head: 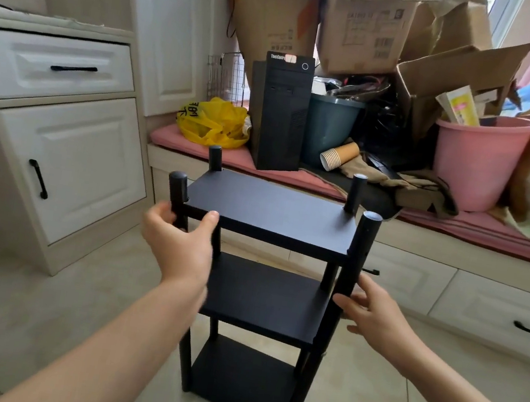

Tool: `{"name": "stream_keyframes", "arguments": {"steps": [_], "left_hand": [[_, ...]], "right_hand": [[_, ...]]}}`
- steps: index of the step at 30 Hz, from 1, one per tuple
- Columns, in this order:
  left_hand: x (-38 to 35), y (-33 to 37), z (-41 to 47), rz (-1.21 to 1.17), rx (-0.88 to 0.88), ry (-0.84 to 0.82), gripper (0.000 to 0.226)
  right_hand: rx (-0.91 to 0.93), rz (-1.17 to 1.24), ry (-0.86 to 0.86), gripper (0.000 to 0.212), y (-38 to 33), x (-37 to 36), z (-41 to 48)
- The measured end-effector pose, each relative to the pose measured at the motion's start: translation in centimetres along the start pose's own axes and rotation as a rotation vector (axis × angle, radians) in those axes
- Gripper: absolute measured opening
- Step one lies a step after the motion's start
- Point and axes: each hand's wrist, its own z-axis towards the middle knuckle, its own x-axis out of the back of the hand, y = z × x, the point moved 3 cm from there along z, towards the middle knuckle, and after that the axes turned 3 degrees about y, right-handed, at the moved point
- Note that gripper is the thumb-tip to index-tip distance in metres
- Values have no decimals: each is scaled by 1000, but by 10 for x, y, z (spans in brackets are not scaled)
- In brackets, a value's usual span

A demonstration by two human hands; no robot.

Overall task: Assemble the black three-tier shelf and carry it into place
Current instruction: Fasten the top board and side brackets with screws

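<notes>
Upright on the tiled floor (38, 305), directly in front of and below the black computer tower (279, 114): the black three-tier shelf (269, 211), with three boards stacked level on four posts and capped post ends above the top board. No loose boards, posts or tools in view near it. Judged as built, or all but built, with perhaps a last check of the joints to come.

Left hand (179, 243) at the shelf's near corner, on the side left of the tower: fingers (161, 212) curled round the corner post (177, 195), thumb pressed on the top board's front edge. A real grip.

Right hand (373, 315) lower down, on the side right of the tower: fingers (344, 302) nearly straight and spread, touching the near post (360, 248) without closing on it. Holding nothing.

Left to do, by this reading: close the right hand, lift, carry into place. Cannot tell where that place is. Worth minding on the lift: joints pulling apart if raised by the top tier alone, and the cluttered window seat (457, 224) under the tower, close ahead.
</notes>
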Motion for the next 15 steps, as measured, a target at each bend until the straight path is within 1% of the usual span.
{"name": "stream_keyframes", "arguments": {"steps": [1,3,6,7,8,9,11,15], "left_hand": [[-5,-2,-13,-24,108,-22,65],[-18,-9,-39,-40,285,-174,61],[-43,-22,-71,-118,517,-569,53],[-50,-26,-80,-127,545,-697,47],[-56,-29,-86,-116,532,-795,38],[-62,-31,-90,-98,497,-861,30],[-72,-34,-95,-83,424,-929,20],[-90,-36,-99,-151,360,-1043,20]], "right_hand": [[1,-8,-4,37,-2,1,0],[1,-26,-12,34,-6,2,1],[14,-78,-1,29,-10,0,4],[18,-101,9,26,-11,-1,5],[19,-116,15,25,-12,-1,6],[17,-123,17,24,-12,-2,7],[12,-128,12,24,-13,-1,7],[36,-155,5,32,-14,0,5]]}}
